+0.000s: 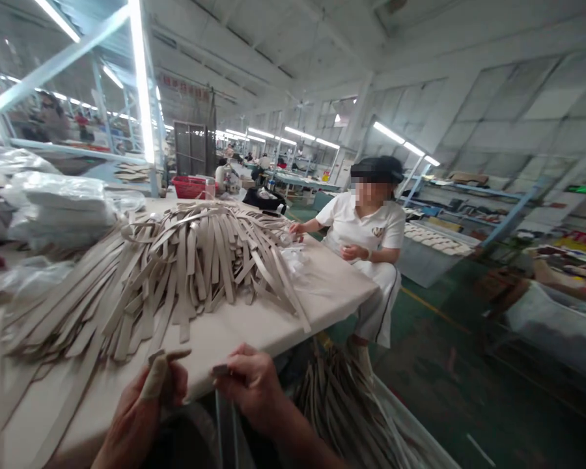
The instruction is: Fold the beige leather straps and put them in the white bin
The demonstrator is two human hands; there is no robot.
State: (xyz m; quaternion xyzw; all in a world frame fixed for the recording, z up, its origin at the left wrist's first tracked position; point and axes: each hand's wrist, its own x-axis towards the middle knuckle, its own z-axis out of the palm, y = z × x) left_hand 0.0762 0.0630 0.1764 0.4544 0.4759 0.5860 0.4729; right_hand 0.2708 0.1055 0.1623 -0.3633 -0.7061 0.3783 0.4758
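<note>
Beige flat fabric strap (178,355), one short length of it, sits pinched in the left hand (149,400) at the near edge of a pale cloth-covered worktable (254,329), its tip poking out above a taped finger. That hand is closed around the strap end. The right hand (251,384), just beside it and also at the table edge, has its fingers curled shut on a small dark piece; what that piece is cannot be told.

Behind both hands, a large heap of matching beige straps (195,260) spreads across the tabletop, some ends trailing over the front edge. More straps hang in a bundle (342,404) below the table, near the right forearm. Clear plastic bags of white goods (58,202) are stacked at the table's left side.

At the far corner, a seated co-worker in a white shirt and dark cap (368,228) reaches one hand to the heap's edge. A red basket (190,187) stands beyond, and blue metal shelving (473,195) lines the wall of the factory hall.
</note>
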